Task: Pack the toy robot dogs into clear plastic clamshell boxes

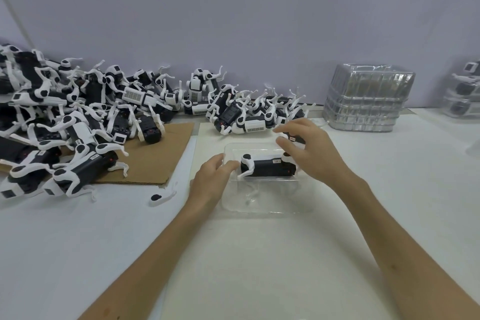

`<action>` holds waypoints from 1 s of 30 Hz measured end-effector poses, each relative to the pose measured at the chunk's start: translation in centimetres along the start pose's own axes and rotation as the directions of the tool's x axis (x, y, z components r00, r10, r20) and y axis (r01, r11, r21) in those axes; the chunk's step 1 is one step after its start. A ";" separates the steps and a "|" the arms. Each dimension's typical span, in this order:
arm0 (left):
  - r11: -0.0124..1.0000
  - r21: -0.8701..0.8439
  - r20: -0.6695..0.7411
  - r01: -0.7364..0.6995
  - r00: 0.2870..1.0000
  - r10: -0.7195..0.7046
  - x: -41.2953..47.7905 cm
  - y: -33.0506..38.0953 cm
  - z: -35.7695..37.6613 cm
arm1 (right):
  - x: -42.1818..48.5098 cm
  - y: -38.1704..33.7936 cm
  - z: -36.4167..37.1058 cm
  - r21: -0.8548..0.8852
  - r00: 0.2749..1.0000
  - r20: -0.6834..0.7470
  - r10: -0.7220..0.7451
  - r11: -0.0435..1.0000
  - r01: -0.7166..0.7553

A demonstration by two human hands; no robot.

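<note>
The toy robot dog (267,169) had a black, boxy body with white jointed legs and black discs at the hips. It lay on its side in the open clear clamshell box (272,212). Its long axis ran left to right, and one white leg was folded down at its left end. The box sat on the white counter (259,267), straight ahead of the person and between the two hands.

The left hand (211,179) rested at the box's left rim, with the forearm reaching in from the lower left. Its fingers curled inward until the tips met the dog's white left hip. Whether they actually gripped the box or the toy could not be told.

The right hand (310,152) was poised over the dog's right end, wrist raised. Its fingers were spread and loosely bent, with the tips at the white hip there, and they clasped nothing.

A heap of unpacked dogs (78,117) sprawled across the cardboard sheet (155,161) to the left, and a smaller cluster (244,112) lay just beyond the box. A stack of empty clamshells (366,99) stood at the far right.
</note>
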State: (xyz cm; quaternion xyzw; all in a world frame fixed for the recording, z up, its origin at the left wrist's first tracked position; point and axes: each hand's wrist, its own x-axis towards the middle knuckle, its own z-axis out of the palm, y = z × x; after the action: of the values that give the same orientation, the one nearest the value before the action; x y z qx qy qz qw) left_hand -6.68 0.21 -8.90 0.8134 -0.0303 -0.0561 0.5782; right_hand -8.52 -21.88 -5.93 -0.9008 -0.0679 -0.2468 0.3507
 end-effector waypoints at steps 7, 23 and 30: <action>0.992 -0.019 -0.178 -0.125 0.977 0.120 0.5 -0.5 0.0 | 0.3 2.0 -2.2 0.024 0.797 0.293 0.528 0.829 -0.559; 0.931 -0.359 0.011 0.070 0.997 -0.071 1.6 -0.8 -1.2 | 0.2 1.3 -0.4 0.498 0.978 0.141 0.154 0.843 -0.204; 0.919 -0.375 -0.020 -0.122 0.992 0.124 1.7 -1.2 -0.7 | 0.3 1.6 -0.3 0.551 0.969 0.180 0.172 0.798 -0.244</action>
State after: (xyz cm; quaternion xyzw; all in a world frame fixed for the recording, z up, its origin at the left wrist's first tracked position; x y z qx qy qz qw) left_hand -4.90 1.04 -9.93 0.6842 -0.0714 -0.0263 0.7253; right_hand -7.86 -23.28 -6.55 -0.7701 -0.0599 -0.1204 0.6235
